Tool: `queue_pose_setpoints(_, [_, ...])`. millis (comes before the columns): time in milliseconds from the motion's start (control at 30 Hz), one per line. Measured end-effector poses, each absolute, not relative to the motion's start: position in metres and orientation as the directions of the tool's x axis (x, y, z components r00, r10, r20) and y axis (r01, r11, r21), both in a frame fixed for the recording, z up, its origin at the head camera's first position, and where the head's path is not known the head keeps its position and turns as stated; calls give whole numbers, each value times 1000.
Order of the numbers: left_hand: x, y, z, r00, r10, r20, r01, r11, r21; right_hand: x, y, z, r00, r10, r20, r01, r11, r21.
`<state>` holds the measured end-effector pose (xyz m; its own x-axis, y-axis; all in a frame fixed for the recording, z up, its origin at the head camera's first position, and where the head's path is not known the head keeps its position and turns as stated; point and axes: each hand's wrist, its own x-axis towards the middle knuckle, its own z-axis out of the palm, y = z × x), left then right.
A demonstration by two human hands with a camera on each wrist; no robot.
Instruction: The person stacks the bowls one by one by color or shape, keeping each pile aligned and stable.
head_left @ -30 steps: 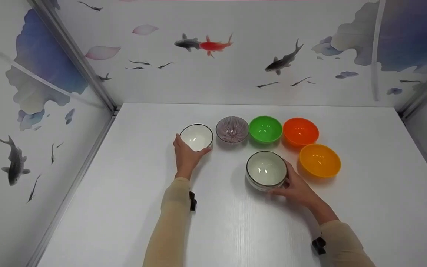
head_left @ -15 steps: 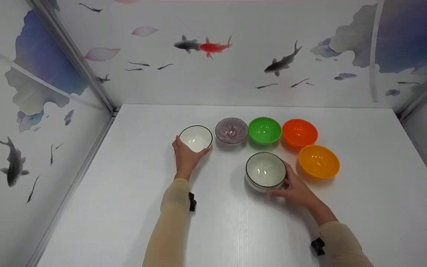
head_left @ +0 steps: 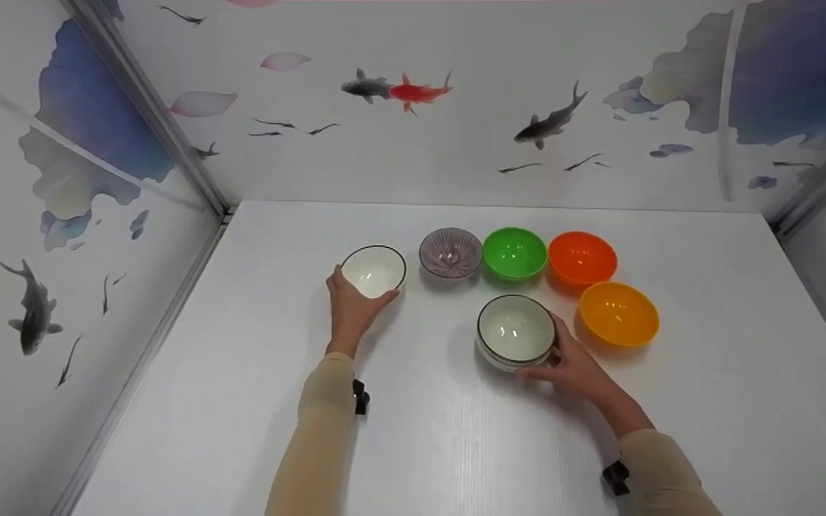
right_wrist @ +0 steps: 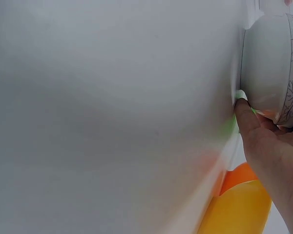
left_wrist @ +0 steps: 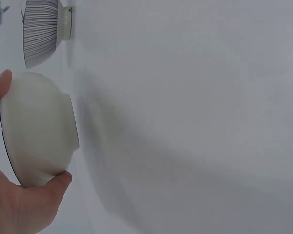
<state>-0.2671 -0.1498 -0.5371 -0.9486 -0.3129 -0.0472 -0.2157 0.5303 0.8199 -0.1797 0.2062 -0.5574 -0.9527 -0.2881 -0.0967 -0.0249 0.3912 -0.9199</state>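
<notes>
Between left fingers [left_wrist: 58,186], white bowl [left_wrist: 39,127]

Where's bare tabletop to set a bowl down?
Bare: from the left hand to the left wall; between left sleeve and right sleeve; right of the yellow bowl. Crowded: purple ribbed bowl, green bowl and orange bowl in a tight row, dark-rimmed stack before them.
</notes>
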Motion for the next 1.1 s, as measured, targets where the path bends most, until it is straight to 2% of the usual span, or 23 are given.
queue_pose_setpoints(433, [-254, -153, -530, -962, -274, -17, -169, 542, 823, -178, 205, -558, -952, -283, -119, 6, 372, -928])
queue_pose_setpoints(733, [-248, -152, -522, -970, -237, 49, -103, 590, 801, -179, 204, -560, -953, -286, -104, -6, 359, -933])
queue_pose_setpoints(1100, [-246, -151, -516, -973, -225, 58, -87, 582, 809, -180, 204, -560, -951, -289, -108, 0, 351, -937])
